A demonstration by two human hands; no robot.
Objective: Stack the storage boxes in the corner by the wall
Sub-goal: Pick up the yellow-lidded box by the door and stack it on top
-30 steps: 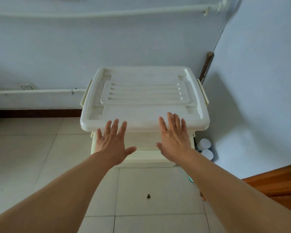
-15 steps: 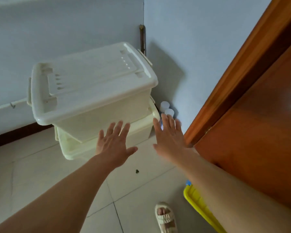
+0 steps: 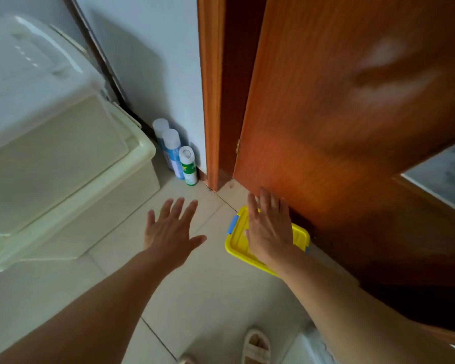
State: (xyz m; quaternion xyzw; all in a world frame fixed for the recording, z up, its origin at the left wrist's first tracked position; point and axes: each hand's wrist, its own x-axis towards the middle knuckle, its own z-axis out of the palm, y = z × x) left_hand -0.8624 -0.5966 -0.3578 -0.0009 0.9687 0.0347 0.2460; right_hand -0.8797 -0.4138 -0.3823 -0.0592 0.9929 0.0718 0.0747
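Two cream storage boxes stand stacked at the left, in the corner by the wall: the upper box (image 3: 37, 122) with its ribbed lid rests on the lower box (image 3: 95, 222). A small box with a yellow lid (image 3: 238, 240) and blue clips lies on the floor beside the wooden door. My right hand (image 3: 269, 228) is spread flat over that yellow lid, fingers apart; whether it touches is unclear. My left hand (image 3: 171, 229) hovers open above the floor tiles between the cream stack and the yellow box, holding nothing.
An orange-brown wooden door (image 3: 352, 127) stands open at the right, right behind the yellow box. Three spray cans (image 3: 179, 156) stand against the wall beside the door frame. My sandalled foot (image 3: 256, 345) is at the bottom on the tiled floor.
My view has swung right, from the cream stack to the door. Both hands left the stack; the right one now sits over the yellow lid.
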